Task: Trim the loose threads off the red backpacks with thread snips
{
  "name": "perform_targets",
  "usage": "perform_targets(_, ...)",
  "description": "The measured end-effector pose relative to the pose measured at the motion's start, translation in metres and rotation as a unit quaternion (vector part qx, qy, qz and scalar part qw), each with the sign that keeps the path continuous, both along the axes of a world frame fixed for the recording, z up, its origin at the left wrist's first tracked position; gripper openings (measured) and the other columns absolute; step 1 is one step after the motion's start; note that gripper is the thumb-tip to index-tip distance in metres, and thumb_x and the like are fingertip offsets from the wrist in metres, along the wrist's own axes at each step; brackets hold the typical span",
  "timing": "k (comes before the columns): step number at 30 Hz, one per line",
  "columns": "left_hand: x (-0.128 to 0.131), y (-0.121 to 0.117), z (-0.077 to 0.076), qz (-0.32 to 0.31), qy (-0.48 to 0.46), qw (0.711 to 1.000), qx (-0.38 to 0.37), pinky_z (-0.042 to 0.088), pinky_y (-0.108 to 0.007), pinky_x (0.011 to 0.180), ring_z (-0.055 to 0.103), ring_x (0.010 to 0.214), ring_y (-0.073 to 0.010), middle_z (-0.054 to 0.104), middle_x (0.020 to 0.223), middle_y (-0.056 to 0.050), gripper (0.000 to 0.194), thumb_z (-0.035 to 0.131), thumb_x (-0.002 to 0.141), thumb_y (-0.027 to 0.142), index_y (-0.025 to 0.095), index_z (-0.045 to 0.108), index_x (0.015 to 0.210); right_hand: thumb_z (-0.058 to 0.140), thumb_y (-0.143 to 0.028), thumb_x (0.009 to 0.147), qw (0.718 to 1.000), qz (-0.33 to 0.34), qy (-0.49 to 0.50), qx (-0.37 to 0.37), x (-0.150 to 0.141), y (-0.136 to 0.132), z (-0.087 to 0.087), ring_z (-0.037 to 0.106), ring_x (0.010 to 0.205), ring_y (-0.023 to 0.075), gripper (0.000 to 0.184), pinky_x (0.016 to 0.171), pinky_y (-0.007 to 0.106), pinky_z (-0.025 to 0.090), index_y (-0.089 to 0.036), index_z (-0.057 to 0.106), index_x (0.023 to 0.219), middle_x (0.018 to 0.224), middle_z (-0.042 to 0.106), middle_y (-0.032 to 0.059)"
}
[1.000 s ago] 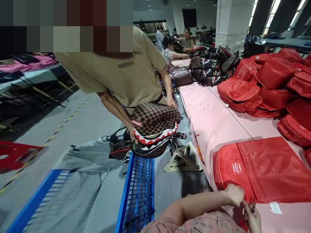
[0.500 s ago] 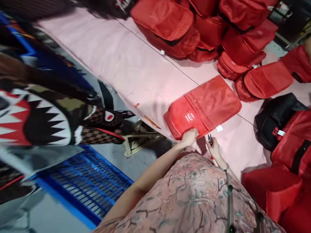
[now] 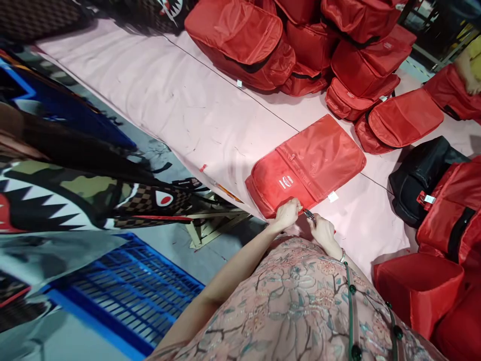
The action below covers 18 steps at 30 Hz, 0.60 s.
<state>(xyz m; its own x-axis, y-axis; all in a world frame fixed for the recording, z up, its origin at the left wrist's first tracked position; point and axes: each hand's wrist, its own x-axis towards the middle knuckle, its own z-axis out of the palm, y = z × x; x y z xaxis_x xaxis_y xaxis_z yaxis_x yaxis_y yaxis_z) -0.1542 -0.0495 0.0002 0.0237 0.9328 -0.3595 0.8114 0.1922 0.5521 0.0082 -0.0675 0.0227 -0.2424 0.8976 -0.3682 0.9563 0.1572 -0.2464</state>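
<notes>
A flat red backpack (image 3: 306,164) with a small white logo lies on the pink table cover (image 3: 180,105), close to the near edge. My left hand (image 3: 287,214) is closed, pinching the backpack's near edge. My right hand (image 3: 322,231) is closed round small metal snips (image 3: 309,214), whose tip points at the spot my left hand pinches. A white tag (image 3: 332,196) hangs from the bag's right edge.
Several stuffed red backpacks (image 3: 240,37) are piled at the back and right, with a black bag (image 3: 421,178) among them. A shark-mouth patterned backpack (image 3: 86,195) looms at the left over a blue wire cart (image 3: 124,296). A wooden frame (image 3: 214,220) stands under the table edge.
The view swung from a person holding the shark-pattern bag down onto the table. My right hand moved the snips left, up against my left hand at the red backpack's edge.
</notes>
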Motion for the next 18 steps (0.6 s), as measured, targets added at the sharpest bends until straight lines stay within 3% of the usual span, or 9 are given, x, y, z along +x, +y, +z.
perform_targets(6,0.003,-0.003,0.001,-0.001,-0.006,1.000,0.008,0.043,-0.026,0.067,0.062,0.082,-0.0174,0.063,0.089,-0.005,0.017,0.039,0.089,0.025,0.018,0.053,0.096,0.036,-0.036,0.092,1.000,0.016,-0.005,0.007,0.000,0.002,-0.006,0.064,0.076,0.0213,0.035,0.066,0.027,0.038,-0.019,0.055,0.116,0.089,0.068,0.0118)
perform_targets(9,0.000,-0.002,0.001,0.027,-0.031,0.999,0.017,0.045,-0.028,0.069,0.062,0.081,-0.0177,0.063,0.085,-0.004,0.016,0.041,0.087,0.022,0.018,0.054,0.094,0.037,-0.037,0.092,1.000,0.002,0.018,0.000,0.004,0.002,-0.009,0.063,0.075,0.0200,0.035,0.065,0.026,0.038,-0.020,0.057,0.114,0.087,0.068,0.0098)
perform_targets(11,-0.007,-0.002,0.000,0.089,-0.063,0.993,0.036,0.047,-0.027,0.073,0.062,0.082,-0.0162,0.062,0.088,-0.005,0.019,0.040,0.086,0.016,0.017,0.055,0.098,0.035,-0.041,0.092,0.997,-0.027,0.074,-0.010,0.008,0.003,-0.013,0.062,0.073,0.0189,0.036,0.063,0.025,0.038,-0.022,0.059,0.111,0.084,0.068,0.0070)
perform_targets(15,-0.025,-0.004,-0.004,0.223,-0.112,0.958,0.140,0.048,-0.027,0.086,0.060,0.093,-0.0128,0.052,0.120,-0.012,0.043,0.039,0.081,0.007,0.015,0.045,0.123,0.036,-0.052,0.088,0.965,-0.098,0.243,-0.013,0.008,0.004,-0.029,0.056,0.068,0.0162,0.041,0.061,0.024,0.037,-0.020,0.059,0.100,0.079,0.065,0.0032)
perform_targets(18,-0.029,-0.009,-0.005,0.190,-0.153,0.963,0.116,0.048,-0.029,0.087,0.061,0.090,-0.0138,0.059,0.112,-0.008,0.035,0.041,0.085,0.017,0.017,0.053,0.118,0.048,-0.058,0.077,0.936,-0.163,0.311,-0.005,-0.003,0.008,-0.043,0.049,0.063,0.0140,0.041,0.059,0.023,0.036,-0.018,0.058,0.081,0.069,0.059,0.0004)
